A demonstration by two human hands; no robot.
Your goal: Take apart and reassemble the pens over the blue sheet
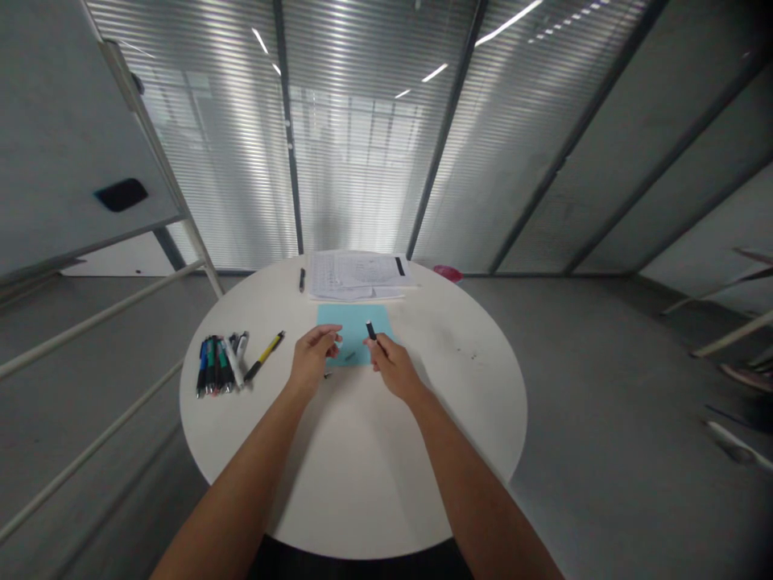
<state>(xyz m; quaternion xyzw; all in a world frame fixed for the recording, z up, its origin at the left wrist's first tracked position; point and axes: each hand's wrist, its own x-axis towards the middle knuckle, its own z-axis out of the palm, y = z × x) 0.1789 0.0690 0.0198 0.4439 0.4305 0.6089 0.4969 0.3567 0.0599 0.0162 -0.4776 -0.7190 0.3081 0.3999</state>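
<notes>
My right hand [392,366] pinches a short black pen part [370,330] upright between its fingertips, above a light blue sheet of paper [353,334]. My left hand [312,360] hovers at the sheet's left edge with its fingertips drawn together, and I cannot tell whether they hold something small. On the sheet lies a small dark piece [350,355]. A tiny metallic piece [328,374] rests just below the sheet, close to my left hand. Both hands are above a round white table [356,475].
Left of my hands lies a bunch of several pens [217,364], with a yellow and black pen [264,356] beside it. Printed papers [356,275] and a black pen [302,279] sit at the far edge. A pink object [448,273] lies beyond the table, and a whiteboard [72,121] stands left.
</notes>
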